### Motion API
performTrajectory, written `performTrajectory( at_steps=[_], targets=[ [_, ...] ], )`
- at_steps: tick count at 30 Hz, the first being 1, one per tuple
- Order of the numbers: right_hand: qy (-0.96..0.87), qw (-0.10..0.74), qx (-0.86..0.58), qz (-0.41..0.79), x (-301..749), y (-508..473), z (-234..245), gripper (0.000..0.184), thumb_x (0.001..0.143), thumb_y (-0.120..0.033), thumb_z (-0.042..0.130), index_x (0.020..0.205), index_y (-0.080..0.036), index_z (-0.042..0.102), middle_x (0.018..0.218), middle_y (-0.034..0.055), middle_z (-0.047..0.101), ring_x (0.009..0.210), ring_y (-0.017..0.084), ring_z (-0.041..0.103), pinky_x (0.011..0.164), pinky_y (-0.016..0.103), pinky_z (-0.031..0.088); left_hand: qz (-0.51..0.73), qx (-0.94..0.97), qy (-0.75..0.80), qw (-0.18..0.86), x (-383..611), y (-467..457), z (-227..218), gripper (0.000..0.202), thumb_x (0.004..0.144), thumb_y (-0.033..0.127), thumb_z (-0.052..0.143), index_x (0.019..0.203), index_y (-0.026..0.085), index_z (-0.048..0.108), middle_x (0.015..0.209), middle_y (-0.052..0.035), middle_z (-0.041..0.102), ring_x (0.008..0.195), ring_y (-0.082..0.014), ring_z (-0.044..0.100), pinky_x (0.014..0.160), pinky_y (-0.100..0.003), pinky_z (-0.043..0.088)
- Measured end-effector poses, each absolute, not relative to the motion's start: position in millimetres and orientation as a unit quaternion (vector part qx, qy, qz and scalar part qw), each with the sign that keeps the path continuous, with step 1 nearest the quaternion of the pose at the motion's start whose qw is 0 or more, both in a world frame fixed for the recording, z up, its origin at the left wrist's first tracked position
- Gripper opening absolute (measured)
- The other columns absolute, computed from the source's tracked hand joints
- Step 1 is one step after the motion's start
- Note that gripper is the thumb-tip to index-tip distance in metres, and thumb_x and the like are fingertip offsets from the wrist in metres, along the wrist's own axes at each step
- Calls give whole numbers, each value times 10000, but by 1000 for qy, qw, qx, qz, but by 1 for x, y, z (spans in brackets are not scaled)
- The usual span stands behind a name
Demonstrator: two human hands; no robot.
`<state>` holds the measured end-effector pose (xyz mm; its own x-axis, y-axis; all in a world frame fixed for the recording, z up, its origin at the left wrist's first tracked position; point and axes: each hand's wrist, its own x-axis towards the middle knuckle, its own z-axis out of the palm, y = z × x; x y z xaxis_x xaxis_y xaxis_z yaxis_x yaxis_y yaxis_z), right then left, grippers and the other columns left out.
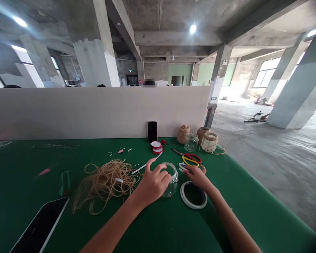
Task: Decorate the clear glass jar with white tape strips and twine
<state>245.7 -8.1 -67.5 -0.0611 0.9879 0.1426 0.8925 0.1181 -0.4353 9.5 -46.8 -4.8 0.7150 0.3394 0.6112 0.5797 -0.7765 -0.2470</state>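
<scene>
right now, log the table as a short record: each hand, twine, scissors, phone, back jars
Left hand: at the clear jar, grip unclear
Right hand: at a small white roll, grip unclear
Twine: loose heap, left of that jar
Scissors: beyond right hand, red and yellow handles
Phone: upright by the white board
Back jars: four, one clear

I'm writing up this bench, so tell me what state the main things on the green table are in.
Near glass jar: upright, uncapped
Small white loops: partly covered by the right hand
Large white ring: lying flat
Scissors: lying flat, blade opening unclear
Twine: loose, tangled
Red-rimmed rolls: lying together
Standing phone: upright, screen dark
Near-left device: face up, screen dark
Rear glass jar: upright, uncapped
Leftmost rear jar: upright, wrapped
</scene>
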Motion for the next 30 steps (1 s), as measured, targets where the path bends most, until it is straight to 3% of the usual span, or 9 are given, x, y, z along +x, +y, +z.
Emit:
performTrajectory(
  at_steps=[3,6,10,16,22,30],
  targets=[
    [-718,206,-654,120,246,-8,-68,260,846,-365,393,724,-229,578,703,-9,641,816,214,596,956,569,140,-342,-872,-251,244,9,-47,-18,138,861,102,486,912,183,586,828,-4,674,958,-167,599,1018,-474,255],
    [-718,207,-654,120,246,-8,-68,255,845,-358,396,722,-223,574,693,-7,637,805,210,594,952,577,136,-385,-846,-256,267,13,-47,-24,113,840,104,514,859,182,594,788,8,675,921,-162,617,1006,-450,272],
    [-721,209,-651,118,247,-8,-68,256,851,-356,389,726,-223,568,690,-8,634,805,208,590,955,578,128,-407,-825,-271,282,18,-48,-24,120,826,106,512,786,186,593,733,13,671,897,-171,624,986,-449,280],
    [-718,211,-653,113,246,-8,-70,252,846,-354,399,734,-227,586,715,6,645,854,221,576,967,572,109,-410,-831,-282,247,17,-50,-29,135,806,140,508,886,174,610,771,-11,681,903,-205,616,973,-469,276],
    [-715,221,-652,126,244,-9,-67,295,855,-406,377,777,-242,611,721,7,661,814,209,583,971,546,118,-429,-840,-310,115,15,-47,-30,207,858,175,418,912,203,616,803,-12,689,980,-217,575,1018,-510,181],
    [-711,233,-641,168,238,-11,-62,416,843,-523,345,750,-235,630,669,-10,648,762,195,591,939,480,216,-246,-908,-330,-80,20,-43,16,531,963,289,237,511,186,496,546,21,597,931,-171,566,1060,-516,86]
  ],
)
